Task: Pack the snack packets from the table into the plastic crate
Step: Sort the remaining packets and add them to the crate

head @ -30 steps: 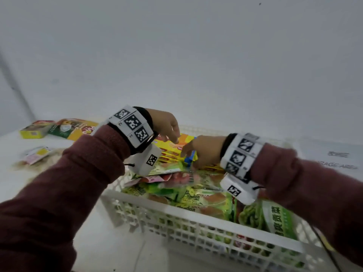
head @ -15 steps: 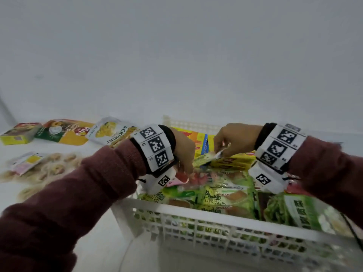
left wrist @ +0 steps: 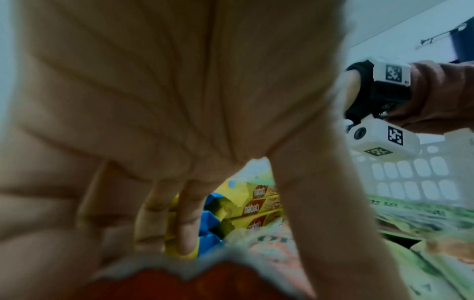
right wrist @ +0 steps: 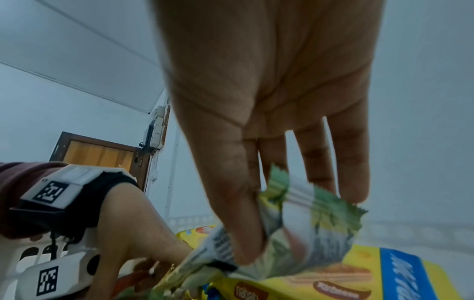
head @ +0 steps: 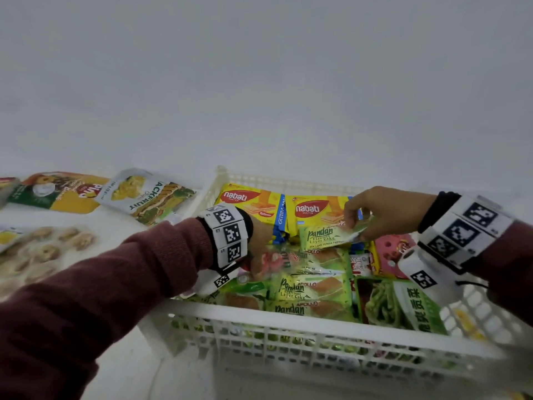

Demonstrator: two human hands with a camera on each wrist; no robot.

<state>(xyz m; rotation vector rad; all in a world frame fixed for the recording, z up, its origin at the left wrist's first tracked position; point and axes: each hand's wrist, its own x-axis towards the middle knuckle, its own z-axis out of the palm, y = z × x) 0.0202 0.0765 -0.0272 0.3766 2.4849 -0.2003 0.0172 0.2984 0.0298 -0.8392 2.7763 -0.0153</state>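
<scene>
Two hands are inside the white slatted plastic crate (head: 288,321): the small green pandan cake packet (head: 326,236), long axis left-right, is pinched by the right hand (head: 386,210) above the packed layer, while a red-and-white packet (head: 274,261) is pressed by the left hand (head: 261,241) with straight fingers.

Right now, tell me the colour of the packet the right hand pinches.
Green and pale yellow pandan cake packet, clearest in the head view.

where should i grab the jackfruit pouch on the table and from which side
Pinch the jackfruit pouch at the flat sealed edge nearest the crate, coming from above on the crate side. It lies flat on the table, so only an edge gives the fingers purchase, and that one looks free of the neighbouring packet.
</scene>
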